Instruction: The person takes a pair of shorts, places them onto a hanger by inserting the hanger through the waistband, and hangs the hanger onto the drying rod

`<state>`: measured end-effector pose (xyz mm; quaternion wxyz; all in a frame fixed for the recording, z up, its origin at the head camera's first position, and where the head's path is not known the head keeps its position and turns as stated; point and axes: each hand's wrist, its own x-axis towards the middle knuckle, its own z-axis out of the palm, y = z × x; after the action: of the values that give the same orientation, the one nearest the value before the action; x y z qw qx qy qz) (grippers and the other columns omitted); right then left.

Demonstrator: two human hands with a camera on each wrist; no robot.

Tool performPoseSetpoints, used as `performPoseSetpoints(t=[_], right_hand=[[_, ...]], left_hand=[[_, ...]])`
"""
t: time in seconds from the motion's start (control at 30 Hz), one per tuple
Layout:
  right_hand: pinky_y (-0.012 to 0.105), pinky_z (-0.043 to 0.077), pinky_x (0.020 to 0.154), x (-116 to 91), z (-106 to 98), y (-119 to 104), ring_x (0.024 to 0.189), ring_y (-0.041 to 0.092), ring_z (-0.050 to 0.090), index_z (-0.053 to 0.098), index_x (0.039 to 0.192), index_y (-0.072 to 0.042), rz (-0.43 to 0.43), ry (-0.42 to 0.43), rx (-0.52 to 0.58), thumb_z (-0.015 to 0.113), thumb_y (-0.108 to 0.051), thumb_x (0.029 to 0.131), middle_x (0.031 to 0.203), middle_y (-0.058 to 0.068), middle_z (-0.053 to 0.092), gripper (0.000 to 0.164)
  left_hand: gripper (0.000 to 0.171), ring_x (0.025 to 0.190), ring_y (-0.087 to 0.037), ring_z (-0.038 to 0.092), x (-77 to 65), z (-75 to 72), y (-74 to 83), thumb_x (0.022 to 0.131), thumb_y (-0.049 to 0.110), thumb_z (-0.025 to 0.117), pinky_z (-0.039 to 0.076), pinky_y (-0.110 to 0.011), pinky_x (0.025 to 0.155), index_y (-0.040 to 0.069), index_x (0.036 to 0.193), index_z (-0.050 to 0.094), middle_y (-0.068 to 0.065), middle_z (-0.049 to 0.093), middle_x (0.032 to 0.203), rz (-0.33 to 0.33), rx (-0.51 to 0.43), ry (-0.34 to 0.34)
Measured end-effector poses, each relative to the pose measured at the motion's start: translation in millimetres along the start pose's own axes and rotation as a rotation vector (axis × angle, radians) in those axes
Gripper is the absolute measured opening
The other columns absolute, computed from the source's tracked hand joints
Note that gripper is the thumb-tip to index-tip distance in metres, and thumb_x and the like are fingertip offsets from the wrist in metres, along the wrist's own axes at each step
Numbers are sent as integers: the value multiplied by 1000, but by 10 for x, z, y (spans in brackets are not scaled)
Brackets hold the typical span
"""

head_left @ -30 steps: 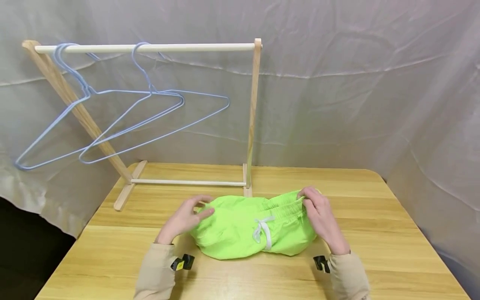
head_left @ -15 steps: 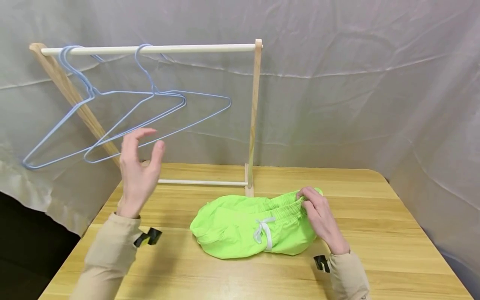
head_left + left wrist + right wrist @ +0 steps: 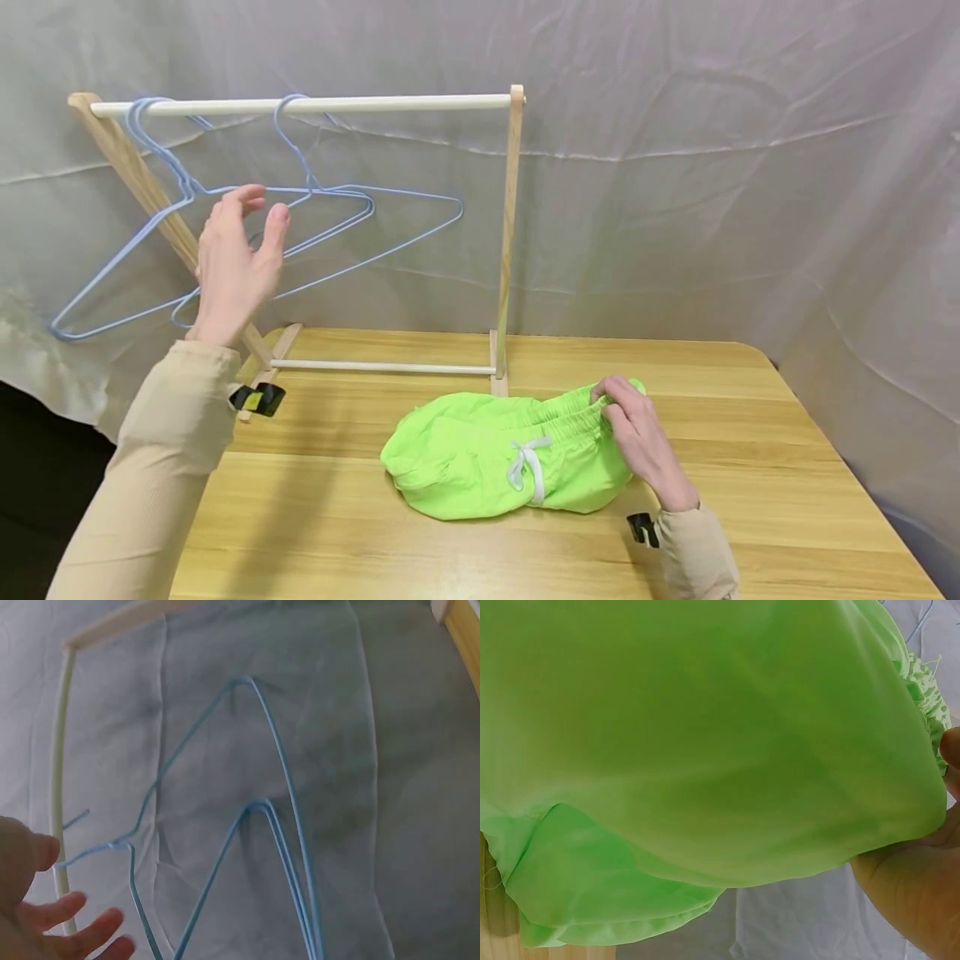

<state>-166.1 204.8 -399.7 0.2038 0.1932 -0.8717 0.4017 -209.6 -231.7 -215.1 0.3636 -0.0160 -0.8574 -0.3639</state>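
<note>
Across the wood-grain worktop (image 3: 750, 467), a green drawstring garment (image 3: 468, 467) lies near centre, its waistband's right end gripped by the right hand (image 3: 639, 437), while the left hand (image 3: 236, 265), loosely spread and unladen, hovers by blue hangers (image 3: 185, 185), far left.

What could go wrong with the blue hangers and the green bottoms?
The left grip might catch more than one of the blue hangers, since some hang bunched together. The green drawstring bottoms might slip, since only the right grip holds the waistband, at one end.
</note>
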Motion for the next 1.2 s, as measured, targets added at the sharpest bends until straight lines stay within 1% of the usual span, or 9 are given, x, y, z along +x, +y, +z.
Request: performPoseSetpoints(t=[0.1,0.2,0.37,0.6,0.8,0.87,0.97,1.03,1.2], right_hand=[[27,39,74,0,-3,0,80,9,46,61,86,-10,9,-5,2,42,8,85,89,1,61,26],[27,39,74,1,-4,-1,80,9,46,61,86,-10,13,-8,2,42,8,85,89,1,61,26],[27,40,74,6,13,-5,81,10,46,61,87,-10,14,-13,3,43,7,85,90,1,61,26],[27,39,74,13,32,-13,81,9,46,61,86,-11,4,-10,10,42,8,85,89,0,61,27],[26,38,72,16,36,-20,78,8,45,61,86,-11,8,-16,19,42,8,86,89,0,60,27],[26,38,72,15,35,-23,77,8,44,61,87,-11,14,-17,20,42,8,86,89,0,60,27],[27,38,72,13,33,-27,77,9,44,61,87,-11,22,-21,19,42,7,86,89,0,60,26],[27,38,73,11,32,-32,77,9,44,61,87,-10,23,-21,18,41,7,86,89,1,60,26],[27,39,73,14,28,-35,78,9,45,61,87,-9,22,-19,16,41,7,86,89,2,61,26]], left_hand=[[51,136,-43,47,107,-18,-25,105,38,45,33,-62,109,5,145,46,-24,56,142,-50,67,-87],[55,135,-43,49,194,-17,-50,106,44,40,34,-63,106,7,147,44,-22,57,144,-102,103,-142],[58,130,-39,55,278,4,-84,105,52,37,37,-63,101,12,146,50,-19,60,142,-158,134,-189],[57,126,-40,56,328,23,-123,105,53,37,41,-61,96,13,141,57,-17,63,138,-181,154,-213],[56,114,-32,61,366,55,-146,105,55,39,42,-44,84,15,137,61,-7,72,123,-190,171,-206],[53,103,-25,61,378,65,-152,104,53,42,40,-38,80,14,133,64,3,76,102,-180,164,-187],[47,87,-13,55,391,83,-156,104,47,47,37,-34,78,11,124,70,24,62,72,-149,139,-145],[43,79,-7,48,393,89,-150,104,42,50,35,-31,78,8,119,72,36,48,64,-127,122,-115],[38,71,-2,43,391,101,-126,104,36,52,32,-26,75,6,110,75,37,41,58,-103,112,-69]])
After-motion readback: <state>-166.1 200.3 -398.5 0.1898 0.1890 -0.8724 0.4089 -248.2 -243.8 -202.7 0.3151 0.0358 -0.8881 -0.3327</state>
